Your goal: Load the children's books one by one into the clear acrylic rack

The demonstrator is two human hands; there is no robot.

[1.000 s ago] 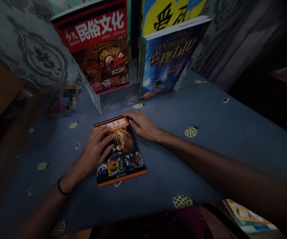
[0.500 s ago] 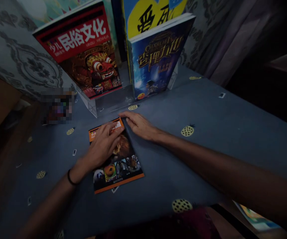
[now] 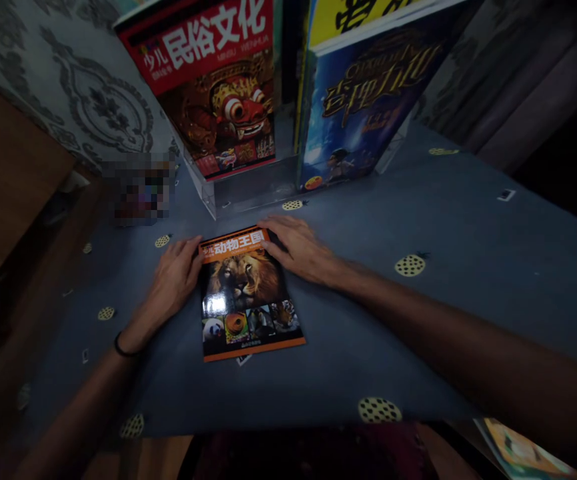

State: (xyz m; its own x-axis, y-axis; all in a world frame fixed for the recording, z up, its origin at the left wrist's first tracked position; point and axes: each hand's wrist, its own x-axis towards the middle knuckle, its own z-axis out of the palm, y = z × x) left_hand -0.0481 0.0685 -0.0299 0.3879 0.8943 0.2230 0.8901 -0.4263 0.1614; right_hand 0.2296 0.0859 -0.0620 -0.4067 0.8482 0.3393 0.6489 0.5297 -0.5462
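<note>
A small animal book [image 3: 246,320] with an orange and black cover, a lion's face and several small animal pictures lies flat on the blue patterned tablecloth [image 3: 348,360]. My left hand [image 3: 174,279] rests along its upper left edge, fingers stretched out, with a dark band on the wrist. At the upper right corner, my right hand [image 3: 304,252] has its thumb over the cover's edge and its fingers extended near the top edge. Both hands are open and appear to touch the book. Glare whitens part of the cover's left side.
Behind the book, a clear plastic stand [image 3: 256,193] holds a red book with a mask [image 3: 228,100] and a blue book [image 3: 363,107]. A blurred-out item [image 3: 141,190] lies at the far left. Colourful printed matter [image 3: 523,447] shows below the table's edge.
My left hand has slid off the cover to the book's left edge, uncovering the lion. My right thumb has come onto the upper right corner. The view has shifted.
</note>
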